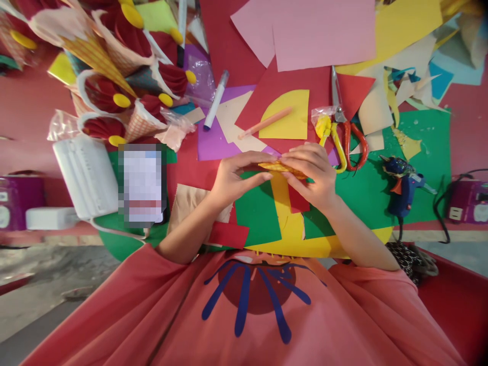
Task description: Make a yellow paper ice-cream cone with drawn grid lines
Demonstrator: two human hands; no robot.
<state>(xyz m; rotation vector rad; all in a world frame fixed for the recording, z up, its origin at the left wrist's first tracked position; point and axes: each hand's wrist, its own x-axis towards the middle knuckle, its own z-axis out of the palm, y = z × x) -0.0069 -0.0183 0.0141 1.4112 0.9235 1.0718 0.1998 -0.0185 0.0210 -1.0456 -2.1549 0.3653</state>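
Note:
In front of my chest, both my hands are on a small yellow waffle-patterned paper cone (269, 166). My right hand (315, 175) wraps its fingers and thumb around the wider part, hiding most of it. At the narrow left end is my left hand (237, 175), index finger above and thumb below the paper. Beyond the hands lies a yellow quarter-circle paper (292, 119) with an orange pencil-like stick (269, 122) across it. Scissors (354, 145) with red and yellow handles lie just past my right hand.
Finished cones with red and yellow decorations (110, 86) pile up at the back left. A phone (143, 183) and a white power bank (86, 175) lie left. A blue glue gun (404, 190) is at right. A marker (216, 100) and pink sheets (324, 33) lie behind.

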